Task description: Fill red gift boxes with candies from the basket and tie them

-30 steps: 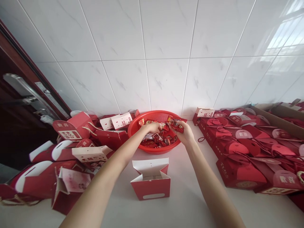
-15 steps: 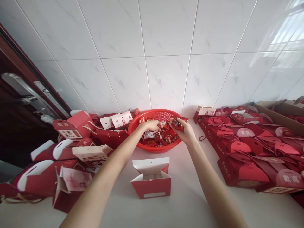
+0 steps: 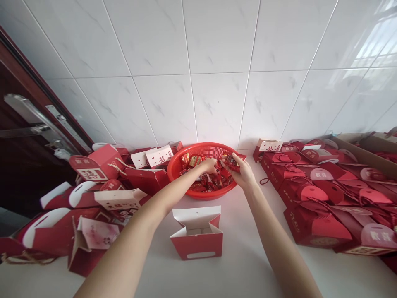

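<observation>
A red plastic basket against the tiled wall holds many small wrapped candies, mostly red, some gold. My left hand is down among them with its fingers bent inward; what its fingertips hold, if anything, is hidden. At the basket's right rim my right hand is closed around red-wrapped candies. In front of the basket stands an open red gift box, its white inside showing at the top, with neither hand touching it.
Red gift boxes, several with flaps up and rope handles, crowd the left side. Rows of closed red boxes fill the right, with a cardboard carton behind. A dark door with a metal handle is at far left.
My left hand has moved a little to the right within the basket, nearer my right hand, uncovering gold-wrapped candies on the left. My right hand stays in nearly the same place, still holding candies.
</observation>
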Demonstrator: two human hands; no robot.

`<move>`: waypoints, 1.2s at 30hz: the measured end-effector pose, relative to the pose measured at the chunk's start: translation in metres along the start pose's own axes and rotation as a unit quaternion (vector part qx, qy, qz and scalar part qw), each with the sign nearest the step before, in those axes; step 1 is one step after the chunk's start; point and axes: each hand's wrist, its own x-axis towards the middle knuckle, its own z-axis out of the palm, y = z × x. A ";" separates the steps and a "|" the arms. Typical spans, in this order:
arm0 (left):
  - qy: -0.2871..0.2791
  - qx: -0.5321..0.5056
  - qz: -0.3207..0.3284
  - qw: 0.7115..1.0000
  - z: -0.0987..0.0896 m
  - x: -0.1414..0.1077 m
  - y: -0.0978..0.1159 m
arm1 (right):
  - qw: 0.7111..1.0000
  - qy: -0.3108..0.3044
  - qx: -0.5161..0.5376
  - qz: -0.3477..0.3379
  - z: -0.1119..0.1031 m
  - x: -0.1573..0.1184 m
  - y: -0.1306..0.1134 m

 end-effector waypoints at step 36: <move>-0.179 -0.025 0.031 0.983 -0.048 -0.073 0.017 | 0.992 -0.021 -0.107 -0.065 0.027 -0.042 -0.040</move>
